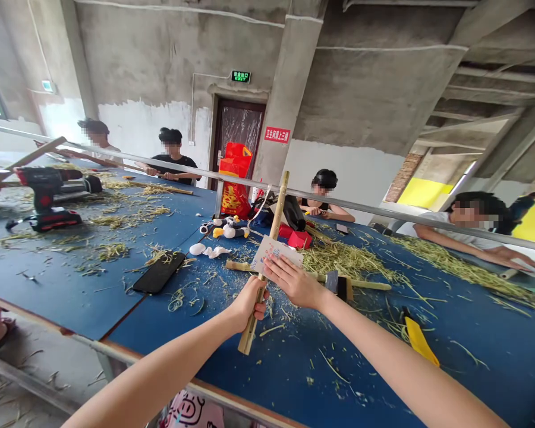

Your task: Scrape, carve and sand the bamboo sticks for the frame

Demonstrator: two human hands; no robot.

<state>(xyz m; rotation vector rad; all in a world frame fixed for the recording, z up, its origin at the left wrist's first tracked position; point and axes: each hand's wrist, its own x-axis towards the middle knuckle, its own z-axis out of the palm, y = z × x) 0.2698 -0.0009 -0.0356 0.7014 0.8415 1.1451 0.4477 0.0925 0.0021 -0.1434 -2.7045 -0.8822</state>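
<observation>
The left hand [249, 304] grips a pale-yellow wooden stick [279, 208], tilted over the blue worktop [169, 324] near its front edge; the right hand [294, 280], fingers straight together, holds a white printed sheet [267, 245] against it. Likely rubbing; further strokes call for steady left support.

Looking left along the table [494, 321]: drill [44, 197], then phone [159, 274], nearer and to its right. Behind phone, rightward, toys [232, 231]; behind toys, bag [234, 178]. Over to the middle: stick [280, 208] in left hand [247, 304], card [271, 246] between stick and right hand [298, 283]; shavings [345, 261] beyond, to the right.
</observation>
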